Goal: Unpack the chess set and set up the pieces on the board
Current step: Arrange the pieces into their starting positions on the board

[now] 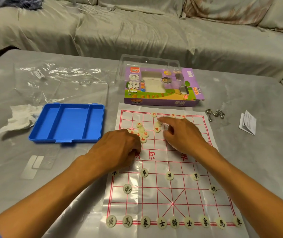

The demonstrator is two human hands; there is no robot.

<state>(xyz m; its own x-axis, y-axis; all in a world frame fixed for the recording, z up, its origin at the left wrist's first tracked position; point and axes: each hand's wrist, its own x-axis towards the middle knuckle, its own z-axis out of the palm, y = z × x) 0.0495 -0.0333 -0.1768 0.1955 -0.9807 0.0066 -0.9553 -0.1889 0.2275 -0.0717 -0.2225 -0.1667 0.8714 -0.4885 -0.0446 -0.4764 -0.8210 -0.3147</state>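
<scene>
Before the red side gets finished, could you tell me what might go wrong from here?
The left hand rests by the loose red pieces; a nudge could scatter them. The right forearm crosses the thin, creased board, so dragging it back might shift the sheet and disturb the placed black pieces.

Tray (pixel 67 123) lies left of board (pixel 163 169); box (pixel 161 88) lies behind board.

Your left hand (pixel 120 146) covers part of the red pile (pixel 141 133) and the river characters; whether it grips a piece, you cannot tell. Your right hand (pixel 182 134) hides the board's (pixel 171 194) far right points, and both forearms leave the bottom edge
</scene>
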